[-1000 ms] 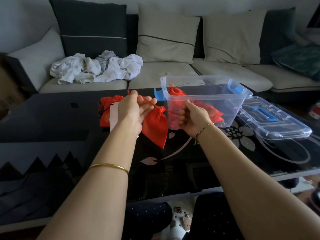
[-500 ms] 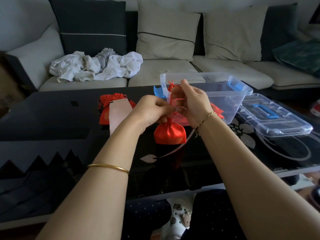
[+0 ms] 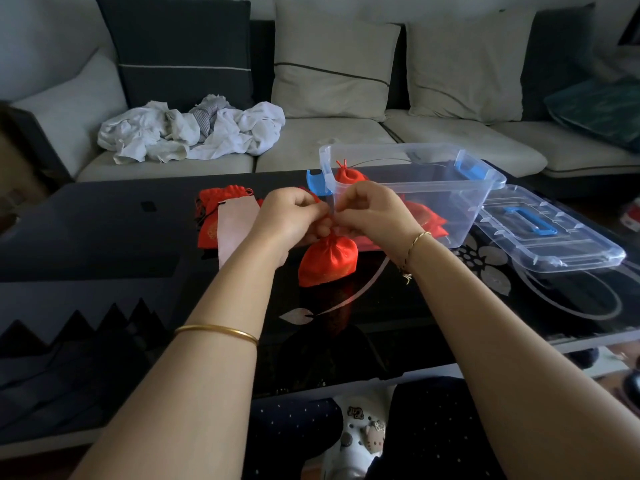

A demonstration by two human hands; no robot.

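Head view: both hands (image 3: 330, 216) pinch the red pouch's (image 3: 327, 260) neck.

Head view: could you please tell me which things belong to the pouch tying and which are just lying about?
Job in hand: red pouch, pinched at its neck by the left hand and right hand; clear box holding tied pouches; spare red pouches; box lid.
Lying about: crumpled white clothes; sofa cushions.
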